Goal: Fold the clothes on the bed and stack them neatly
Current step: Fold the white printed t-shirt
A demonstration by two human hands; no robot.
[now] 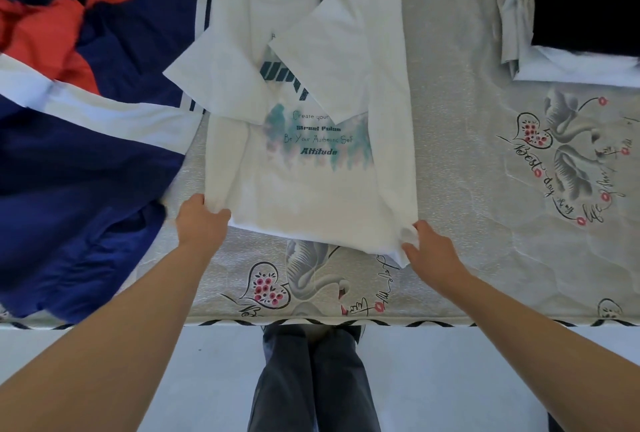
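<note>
Hem corners pinched by left hand (pixel 201 224) and right hand (pixel 427 244) — white T-shirt (pixel 311 182) stretches lengthwise away from both grips.

One white T-shirt (pixel 311 182) lies spread in the middle of one bed (pixel 460 161). One heap of navy, red and white clothes (pixel 86 92) covers the left side; how many garments it holds cannot be told. One stack (pixel 575 16) sits at the far right, with three layers showing: one black on top, one white under it and one grey at its left edge. Two hands are in view, the left hand (pixel 201 224) and the right hand (pixel 433 251). Two jeans legs (pixel 311 379) show near the bottom.
</note>
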